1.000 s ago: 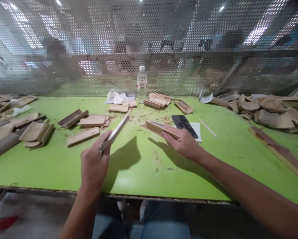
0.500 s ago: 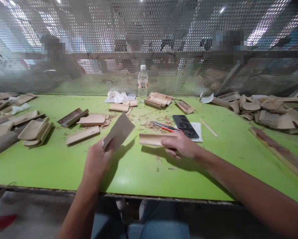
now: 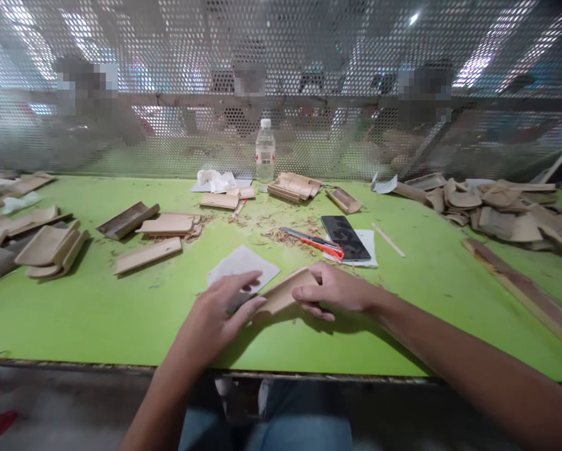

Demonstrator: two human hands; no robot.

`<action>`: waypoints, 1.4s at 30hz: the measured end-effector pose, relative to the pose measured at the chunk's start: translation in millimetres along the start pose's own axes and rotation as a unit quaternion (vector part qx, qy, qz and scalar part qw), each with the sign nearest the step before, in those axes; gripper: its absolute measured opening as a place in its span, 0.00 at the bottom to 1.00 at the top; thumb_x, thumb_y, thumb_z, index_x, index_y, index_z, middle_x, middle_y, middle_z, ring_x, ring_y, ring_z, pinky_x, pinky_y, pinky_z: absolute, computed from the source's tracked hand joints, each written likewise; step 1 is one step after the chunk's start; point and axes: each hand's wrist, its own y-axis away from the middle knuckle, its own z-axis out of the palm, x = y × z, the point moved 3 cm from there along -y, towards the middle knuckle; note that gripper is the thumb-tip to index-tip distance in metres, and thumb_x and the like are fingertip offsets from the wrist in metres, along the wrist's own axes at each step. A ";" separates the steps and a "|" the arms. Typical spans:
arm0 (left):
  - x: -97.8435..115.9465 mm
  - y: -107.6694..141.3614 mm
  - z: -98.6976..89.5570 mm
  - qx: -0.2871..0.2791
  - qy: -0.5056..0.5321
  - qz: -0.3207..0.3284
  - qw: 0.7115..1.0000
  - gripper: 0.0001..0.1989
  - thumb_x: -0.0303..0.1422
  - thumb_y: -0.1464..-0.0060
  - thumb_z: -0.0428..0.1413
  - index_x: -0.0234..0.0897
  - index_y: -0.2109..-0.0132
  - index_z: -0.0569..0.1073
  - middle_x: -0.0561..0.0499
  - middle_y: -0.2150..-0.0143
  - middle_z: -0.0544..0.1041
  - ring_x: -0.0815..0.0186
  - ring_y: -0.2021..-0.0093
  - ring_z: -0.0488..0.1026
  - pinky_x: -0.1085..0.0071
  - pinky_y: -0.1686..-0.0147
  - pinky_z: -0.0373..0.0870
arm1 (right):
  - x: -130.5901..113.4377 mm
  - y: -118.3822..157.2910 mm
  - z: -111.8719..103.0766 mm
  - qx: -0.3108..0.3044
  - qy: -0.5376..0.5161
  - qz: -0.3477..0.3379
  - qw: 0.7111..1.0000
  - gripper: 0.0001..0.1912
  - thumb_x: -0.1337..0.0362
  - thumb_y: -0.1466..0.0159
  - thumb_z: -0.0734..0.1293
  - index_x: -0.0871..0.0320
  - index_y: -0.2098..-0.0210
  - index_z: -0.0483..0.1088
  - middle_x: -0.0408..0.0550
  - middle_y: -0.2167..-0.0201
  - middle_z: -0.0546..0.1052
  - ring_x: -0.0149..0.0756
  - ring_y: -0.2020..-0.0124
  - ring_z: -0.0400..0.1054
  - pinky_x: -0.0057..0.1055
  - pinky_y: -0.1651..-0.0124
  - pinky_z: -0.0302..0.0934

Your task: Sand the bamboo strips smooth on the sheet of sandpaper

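My right hand (image 3: 330,289) grips the right end of a curved bamboo piece (image 3: 281,297), hollow side up and slanting toward me on the left. My left hand (image 3: 228,307) is open, fingers apart, its thumb close by the lower end of that piece; whether they touch I cannot tell. Under and behind the left fingers is a pale square sheet (image 3: 243,263), which looks like sandpaper with its light side up. Beyond the right hand, an orange utility knife (image 3: 316,241) with its blade out lies beside a black phone (image 3: 345,238) on white paper.
Bamboo pieces lie at left (image 3: 52,247), mid-left (image 3: 149,255) and back centre. A larger bamboo heap (image 3: 506,210) and a long wooden strip (image 3: 520,294) are on the right. A water bottle (image 3: 265,156) stands before a perforated metal screen (image 3: 191,138). Shavings (image 3: 281,228) litter the green table (image 3: 121,326).
My left hand has let go of the sheet, which now shows its light side. The bamboo piece has come nearer and tilted, its left end toward me, still in my right hand.
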 end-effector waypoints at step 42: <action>8.9 1.7 11.6 -0.133 0.048 0.067 0.988 0.16 0.35 0.25 0.47 0.38 0.61 0.74 0.51 0.66 0.76 0.62 0.64 0.73 0.67 0.60 0.68 | -10.7 2.6 19.9 -0.021 -0.020 -0.059 0.998 0.28 0.57 0.46 0.80 0.59 0.48 0.78 0.50 0.58 0.83 0.41 0.58 0.76 0.33 0.55 0.71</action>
